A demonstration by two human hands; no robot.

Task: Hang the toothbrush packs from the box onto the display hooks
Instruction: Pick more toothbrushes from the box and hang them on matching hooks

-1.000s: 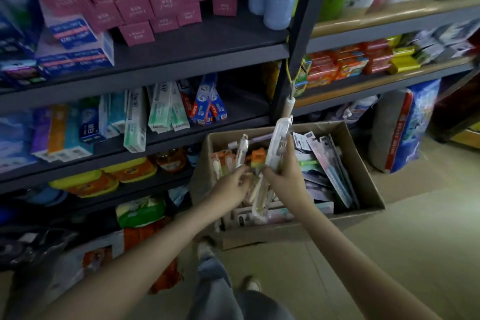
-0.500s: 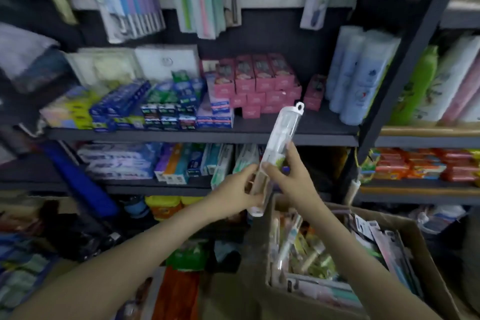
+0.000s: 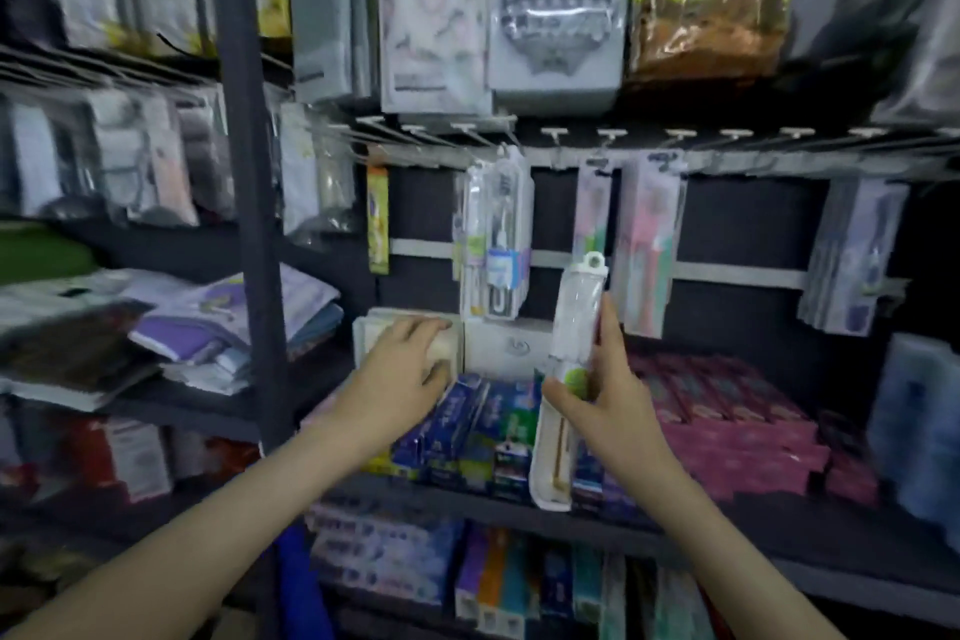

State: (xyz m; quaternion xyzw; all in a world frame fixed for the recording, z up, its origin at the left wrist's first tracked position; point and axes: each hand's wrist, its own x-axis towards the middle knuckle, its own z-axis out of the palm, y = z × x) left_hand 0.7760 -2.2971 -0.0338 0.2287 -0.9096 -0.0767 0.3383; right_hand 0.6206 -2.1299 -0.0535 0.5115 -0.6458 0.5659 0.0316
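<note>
Toothbrush pack point(image 3: 575, 322) stands nearly upright in the middle of the view, its hanging tab point(image 3: 592, 263) on top and leaning slightly toward 1 o'clock. The right hand point(image 3: 608, 400) pinches it round the middle, thumb across the near face, fingers behind. The left hand point(image 3: 402, 372), at 9 o'clock from the pack, holds nothing. Its fingers are loosely spread over a pale box point(image 3: 373, 327) on the shelf, and whether they touch it I cannot tell. The hooks point(image 3: 675, 134) run in a row at 12 o'clock, above the tab and apart from it, with other packs point(image 3: 496, 239) already hanging at 11 and 1 o'clock. By its look the pack is a light, stiff, clear plastic tube, smooth enough to swivel in a loose pinch. A hold higher up, just under the tab, should steer the hole onto a hook best. The thin tab is probably the weak part.
</note>
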